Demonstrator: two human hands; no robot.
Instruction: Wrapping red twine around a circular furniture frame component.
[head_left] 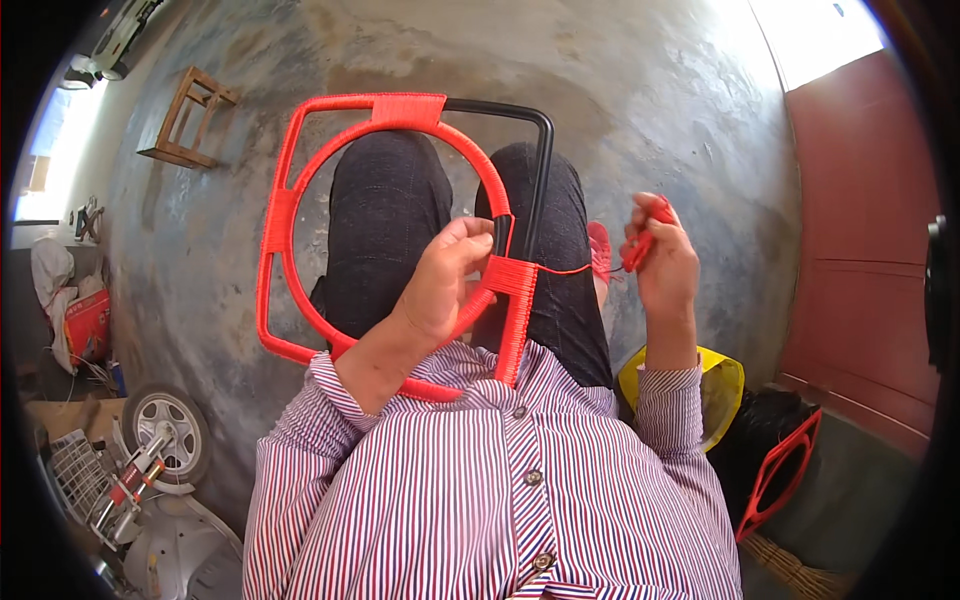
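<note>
A frame with a rounded-square outer bar and an inner ring (290,215) rests on my lap, mostly wrapped in red cord. The top right of its outer bar (546,150) is bare black, as is a short stretch of the ring. My left hand (440,275) pinches the ring beside that bare stretch. Off to the right, my right hand (663,262) is raised and closed around a small bundle of red cord (640,245). A thin strand (565,270) runs from the bundle to the wrapped band (510,275) joining ring and outer bar.
A wooden stool (190,118) lies at the far left on the concrete floor. A scooter (165,440) stands at the lower left. By my right side are a yellow bag (725,385), a black bag (765,430) and another red frame (785,470). A red door (860,240) is at the right.
</note>
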